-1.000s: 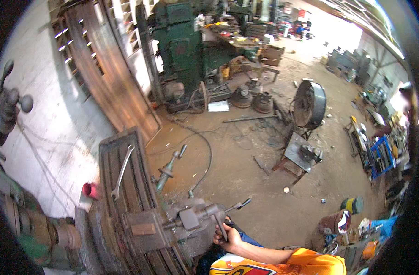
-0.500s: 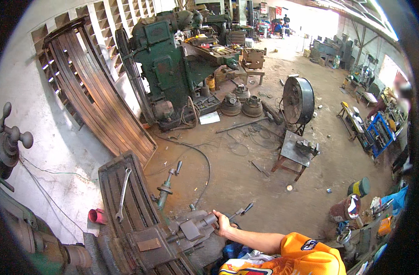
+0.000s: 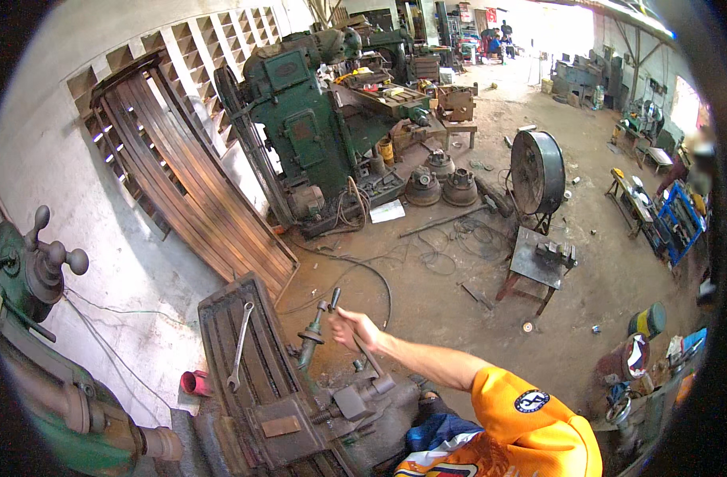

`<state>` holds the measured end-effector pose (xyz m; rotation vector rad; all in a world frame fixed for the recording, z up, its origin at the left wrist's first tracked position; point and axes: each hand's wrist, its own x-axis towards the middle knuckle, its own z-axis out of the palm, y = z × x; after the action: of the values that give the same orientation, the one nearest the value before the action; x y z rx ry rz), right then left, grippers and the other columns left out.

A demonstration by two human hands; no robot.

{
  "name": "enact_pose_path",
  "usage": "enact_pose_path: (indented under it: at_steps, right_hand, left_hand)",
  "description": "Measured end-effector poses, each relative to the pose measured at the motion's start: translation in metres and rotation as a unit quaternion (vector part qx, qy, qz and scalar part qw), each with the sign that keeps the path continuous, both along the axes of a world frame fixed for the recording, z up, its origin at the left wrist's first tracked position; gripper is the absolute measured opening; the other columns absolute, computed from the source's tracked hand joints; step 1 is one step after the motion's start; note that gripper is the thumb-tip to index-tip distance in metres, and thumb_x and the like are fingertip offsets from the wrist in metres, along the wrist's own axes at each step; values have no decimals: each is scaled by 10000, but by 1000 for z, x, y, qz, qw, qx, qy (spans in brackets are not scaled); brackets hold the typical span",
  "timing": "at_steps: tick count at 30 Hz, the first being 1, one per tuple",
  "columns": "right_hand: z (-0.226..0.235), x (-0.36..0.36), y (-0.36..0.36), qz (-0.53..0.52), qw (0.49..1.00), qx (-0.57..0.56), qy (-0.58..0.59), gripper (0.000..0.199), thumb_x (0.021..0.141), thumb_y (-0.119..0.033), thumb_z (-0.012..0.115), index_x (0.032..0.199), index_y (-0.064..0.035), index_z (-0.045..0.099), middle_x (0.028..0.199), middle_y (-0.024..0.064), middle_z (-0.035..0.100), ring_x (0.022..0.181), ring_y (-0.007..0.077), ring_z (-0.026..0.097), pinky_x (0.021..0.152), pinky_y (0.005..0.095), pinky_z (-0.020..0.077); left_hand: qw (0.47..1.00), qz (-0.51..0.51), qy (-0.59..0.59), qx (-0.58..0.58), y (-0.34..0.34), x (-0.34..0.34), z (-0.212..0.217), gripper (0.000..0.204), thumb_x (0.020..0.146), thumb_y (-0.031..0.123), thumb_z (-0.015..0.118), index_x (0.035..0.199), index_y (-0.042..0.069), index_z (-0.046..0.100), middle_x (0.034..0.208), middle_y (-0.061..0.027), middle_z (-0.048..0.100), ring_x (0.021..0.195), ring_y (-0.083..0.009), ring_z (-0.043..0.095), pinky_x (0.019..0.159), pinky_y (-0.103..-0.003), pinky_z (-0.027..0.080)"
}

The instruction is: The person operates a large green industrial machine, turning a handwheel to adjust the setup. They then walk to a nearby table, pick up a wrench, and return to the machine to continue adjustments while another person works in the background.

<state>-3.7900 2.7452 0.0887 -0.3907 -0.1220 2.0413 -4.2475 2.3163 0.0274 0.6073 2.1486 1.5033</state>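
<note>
My right hand (image 3: pixel 352 329) is closed around the upper end of a crank handle (image 3: pixel 370 358), its bar leaning up from the machine vise. The grey vise (image 3: pixel 354 401) is mounted on a slotted machine table (image 3: pixel 220 326). Just beyond my fingers stands a green table-feed crank (image 3: pixel 309 342) with a dark knob; whether they touch it is hard to tell. A long combination wrench (image 3: pixel 241 343) lies on the table's slots. A flat brown piece (image 3: pixel 280 426) sits on the vise. My left hand does not show.
A green machine head with ball-ended levers (image 3: pixel 55 254) stands at the left. Beside the table is a red cup (image 3: pixel 195 383). Farther off are a large green machine (image 3: pixel 300 135), a drum fan (image 3: pixel 538 171), a small metal table (image 3: pixel 534 258) and cables on the floor.
My right hand has moved from the vise's end up and left, onto the handle's outer end. The handle has swung from pointing right to pointing up-left. The whole view has shifted slightly.
</note>
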Motion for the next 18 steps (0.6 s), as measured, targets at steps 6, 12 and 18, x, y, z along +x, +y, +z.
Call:
enact_pose_path:
  at_steps: [6,12,18]
  right_hand:
    - [131,18,-20,246,832,472,-154,530,998,-434,435,1082,58,610,927,159,690,821,219,666,724,324,543]
    - [169,18,-108,312,698,593,-251,466,1010,-390,429,1091,28,618,920,115,697,803,192,658,691,322,534]
    - [153,21,-193,218,523,680,-465,324,975,-324,491,1041,-35,622,879,168,668,825,355,639,678,449,492]
  left_hand:
    - [1000,-5,-2,-15,1,1,2,239,950,182,514,1024,-29,598,945,-103,625,838,-210,570,776,-353,495]
    - [1000,-6,0,-17,0,1,0,235,948,179,509,1019,-29,595,939,-103,624,835,-210,569,775,-353,493]
    - [1000,-6,0,-21,-4,2,-2,232,946,175,504,1014,-28,593,933,-103,622,832,-210,568,774,-352,492]
